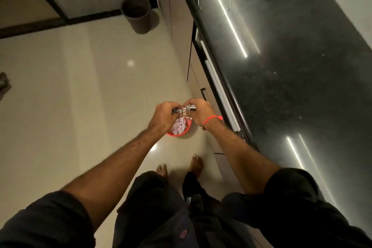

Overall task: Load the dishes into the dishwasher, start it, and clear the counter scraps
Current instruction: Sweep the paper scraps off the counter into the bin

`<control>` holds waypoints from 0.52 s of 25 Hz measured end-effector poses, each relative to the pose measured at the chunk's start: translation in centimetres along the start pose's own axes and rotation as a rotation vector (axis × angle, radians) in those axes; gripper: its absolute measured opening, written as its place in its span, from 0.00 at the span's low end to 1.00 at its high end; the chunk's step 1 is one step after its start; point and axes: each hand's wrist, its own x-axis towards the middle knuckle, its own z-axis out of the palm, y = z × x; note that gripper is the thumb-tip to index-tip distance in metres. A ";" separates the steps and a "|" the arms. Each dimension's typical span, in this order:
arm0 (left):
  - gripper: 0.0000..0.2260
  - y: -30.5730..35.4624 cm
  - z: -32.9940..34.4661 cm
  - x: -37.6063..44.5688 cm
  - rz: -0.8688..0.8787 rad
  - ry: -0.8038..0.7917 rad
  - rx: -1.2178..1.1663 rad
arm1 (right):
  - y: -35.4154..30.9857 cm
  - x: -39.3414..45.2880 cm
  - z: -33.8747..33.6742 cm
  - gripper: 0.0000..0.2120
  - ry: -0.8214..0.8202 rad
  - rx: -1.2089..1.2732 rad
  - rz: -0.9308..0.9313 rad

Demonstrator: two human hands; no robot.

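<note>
- The dark counter point(291, 86) runs along the person's right; wet marks show at its far end, and no scraps can be made out on it.
- A dark bin point(136, 15) stands on the floor well ahead, beside the cabinets; what it holds cannot be told.
- A red bowl point(179, 130) hangs just below both hands, filled with pale pink scraps point(178, 127).
- The left hand point(164, 116) and right hand point(201, 111) each have fingers curled around one end of a crumpled wrapper point(184, 109), its long axis running hand to hand, directly above the bowl. Likely next: drop it in, both hands equally near.
</note>
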 end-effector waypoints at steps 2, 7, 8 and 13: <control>0.11 -1.7 0.6 2.1 -0.017 -0.011 -0.027 | 0.6 2.6 1.8 0.12 -0.003 -0.002 0.020; 0.10 -9.8 5.5 10.5 -0.039 -0.057 -0.079 | 6.3 11.9 10.5 0.13 0.023 0.131 0.176; 0.09 -11.8 6.9 12.1 -0.021 -0.071 -0.047 | 8.1 13.7 12.8 0.13 0.061 0.184 0.202; 0.10 -23.1 16.0 19.4 0.008 -0.100 0.092 | 17.1 20.4 23.5 0.12 0.215 0.217 0.276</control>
